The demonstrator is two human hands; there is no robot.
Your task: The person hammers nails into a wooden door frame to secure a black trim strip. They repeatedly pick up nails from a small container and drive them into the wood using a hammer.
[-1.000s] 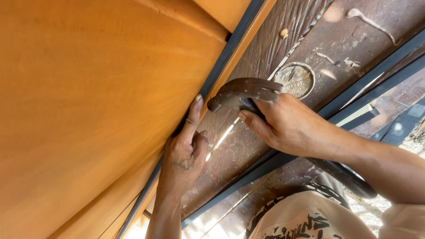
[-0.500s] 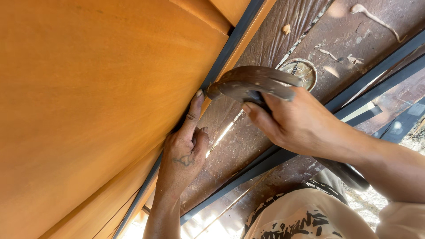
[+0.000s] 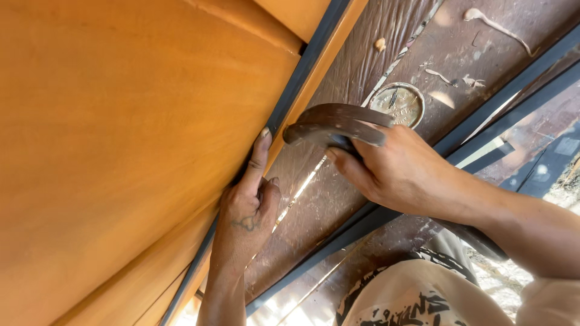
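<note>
Right hand [image 3: 402, 172] clamped on claw hammer [image 3: 335, 124], choked up near head, head just beside dark metal strip [image 3: 302, 69]. Left hand [image 3: 248, 208] fingers together, pinching something at strip edge against orange wood panel [image 3: 133, 133]; nail not visible.

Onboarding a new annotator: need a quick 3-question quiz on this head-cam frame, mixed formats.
1. True or false: the right hand grips a claw hammer close under its head.
2. Multiple choice: the left hand rests its fingers on A) the round tin lid, B) the dark metal strip along the orange wooden panel, C) the hammer.
3. Fill in: the round tin lid lies on the brown ____ behind the hammer.

Key: 1 true; 2 B; 3 sheet.
</note>
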